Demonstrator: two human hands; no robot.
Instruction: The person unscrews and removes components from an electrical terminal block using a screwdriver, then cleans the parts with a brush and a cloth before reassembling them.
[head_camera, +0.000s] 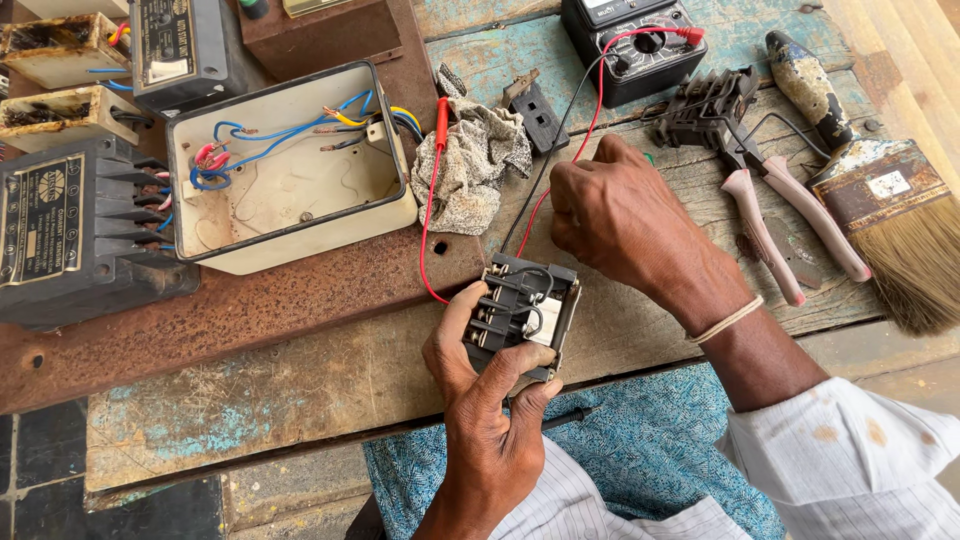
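Black plastic, the switch block sits clamped in the left hand, thumb and fingers closed on it at the near edge of the desk. The right hand hovers curled just above it, fingers pinched shut, probably on a probe tip (hidden by the knuckles). Red lead and black lead run back to the meter. A slack grip could tip the block off the edge; a snagged lead could drag the meter.

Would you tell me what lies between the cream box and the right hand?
In the head view, a crumpled grey cloth with a red probe lies between cream box and right hand.
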